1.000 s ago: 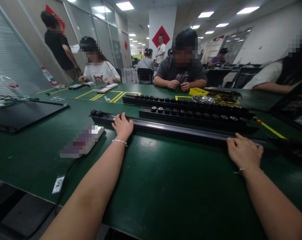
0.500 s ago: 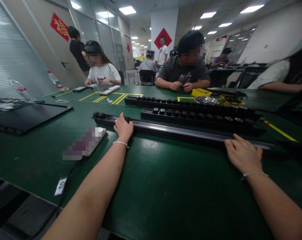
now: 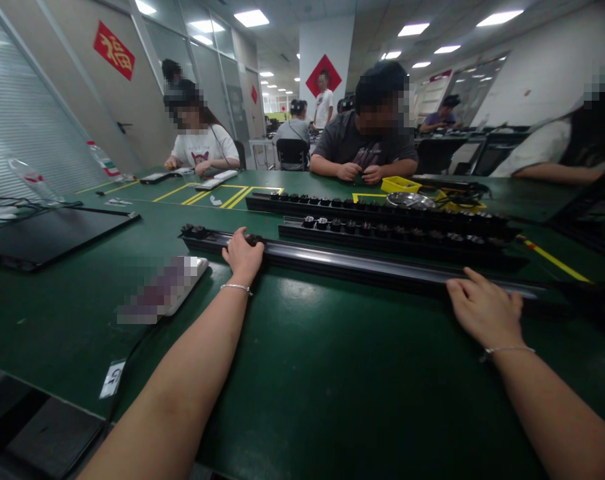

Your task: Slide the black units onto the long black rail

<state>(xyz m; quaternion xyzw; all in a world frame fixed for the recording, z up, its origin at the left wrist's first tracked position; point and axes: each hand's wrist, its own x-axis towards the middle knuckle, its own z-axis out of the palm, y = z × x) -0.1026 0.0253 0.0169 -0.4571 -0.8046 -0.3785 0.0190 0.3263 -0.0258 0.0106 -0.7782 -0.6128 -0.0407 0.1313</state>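
Head view: The near black rail (image 3: 352, 261) lies on the green table (image 3: 302, 373), across the middle of the frame. Its far-left end carries a small group of black parts (image 3: 195, 231). A single dark part (image 3: 253, 239) sits on the rail beside the left hand (image 3: 245, 257). Between the two hands the bright channel is bare.

Directly behind, the middle rail (image 3: 382, 243) and the far rail (image 3: 302, 209) each carry a row of similar parts along most of their length. Judged against these two, the near rail is at an early stage: its left end is populated, and the long stretch to the right remains unfilled.

The near rail's long axis runs from left of centre, sloping gently down toward the right of the frame, roughly in line with the rails behind. The channel faces up. The right end merges into dark clutter at the right edge; its exact limit cannot be told.

The left thumb and fingers are spread over the rail, around the dark part; whether they clamp it cannot be told. The right hand (image 3: 487, 310) lies at the rail's near edge, lower right of centre, thumb and index finger apart; its other fingertips are unclear, so its grip cannot be confirmed.
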